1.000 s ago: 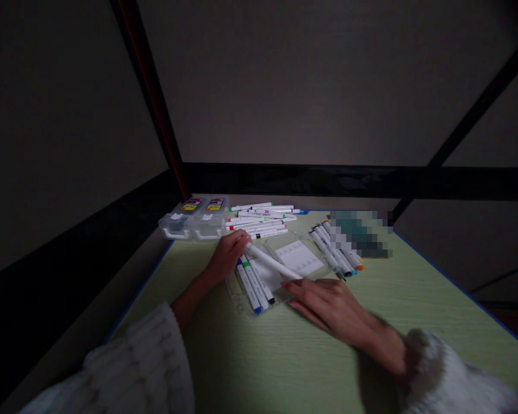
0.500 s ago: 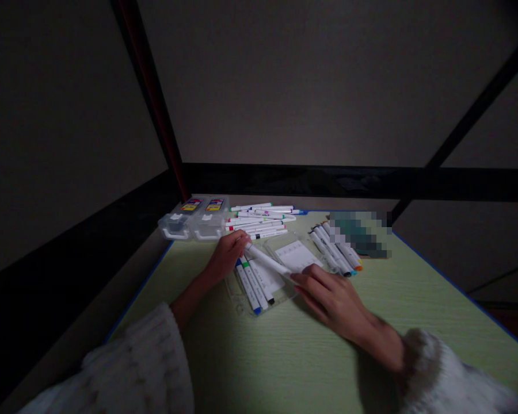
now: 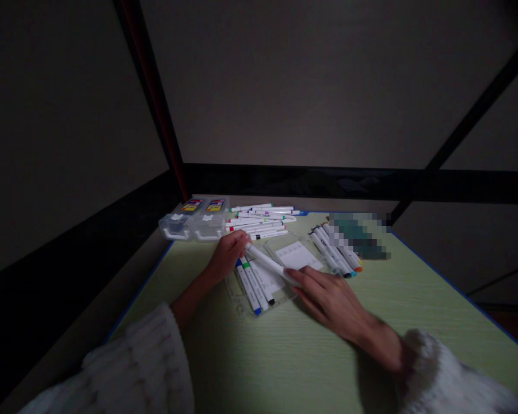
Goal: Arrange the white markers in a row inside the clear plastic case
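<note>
A white marker point(image 3: 266, 261) is held slantwise between my two hands, above an open clear plastic case point(image 3: 240, 307). My left hand point(image 3: 229, 253) pinches its upper left end. My right hand point(image 3: 330, 296) is closed round its lower right end, hiding the tip. Under it, several white markers point(image 3: 251, 286) with blue, green and black ends lie side by side in the near half of the case. White printed paper point(image 3: 297, 256) shows in the other half of the case.
Two clear cases with handles point(image 3: 209, 226) stand at the table's back left corner. Beside them lies a loose pile of thin white markers point(image 3: 263, 215). Thicker markers point(image 3: 334, 253) lie in a group on the right, next to a dark green blurred item point(image 3: 362, 236). The table point(image 3: 259, 368) has a blue edge.
My right hand has shifted slightly left along the marker, its fingers now covering more of the lower end. My left hand stays in place.
</note>
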### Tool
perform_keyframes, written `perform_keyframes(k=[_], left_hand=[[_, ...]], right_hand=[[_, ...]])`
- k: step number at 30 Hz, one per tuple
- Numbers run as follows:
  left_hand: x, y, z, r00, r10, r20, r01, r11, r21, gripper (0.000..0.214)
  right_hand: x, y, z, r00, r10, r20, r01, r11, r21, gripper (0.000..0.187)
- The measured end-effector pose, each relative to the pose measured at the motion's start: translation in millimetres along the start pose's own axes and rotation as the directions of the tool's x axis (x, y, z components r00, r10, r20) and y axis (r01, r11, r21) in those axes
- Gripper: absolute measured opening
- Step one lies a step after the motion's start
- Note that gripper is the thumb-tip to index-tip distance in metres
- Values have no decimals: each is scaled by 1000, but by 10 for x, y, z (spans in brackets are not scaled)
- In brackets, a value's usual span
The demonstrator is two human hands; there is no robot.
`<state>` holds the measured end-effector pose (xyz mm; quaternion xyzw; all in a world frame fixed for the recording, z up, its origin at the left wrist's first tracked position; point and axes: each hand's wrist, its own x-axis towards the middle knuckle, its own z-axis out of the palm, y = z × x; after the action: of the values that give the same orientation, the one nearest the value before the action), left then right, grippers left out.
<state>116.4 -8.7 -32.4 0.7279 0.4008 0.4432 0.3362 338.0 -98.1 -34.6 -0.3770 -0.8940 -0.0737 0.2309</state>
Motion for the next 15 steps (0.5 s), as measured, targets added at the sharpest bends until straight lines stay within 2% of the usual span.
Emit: perform_keyframes(k=[15], left_hand=[[-6, -21, -11, 1000, -3, 4, 3, 1000, 9, 27]], right_hand=[[-4, -16, 11, 1000, -4, -9, 4, 1000, 7, 28]])
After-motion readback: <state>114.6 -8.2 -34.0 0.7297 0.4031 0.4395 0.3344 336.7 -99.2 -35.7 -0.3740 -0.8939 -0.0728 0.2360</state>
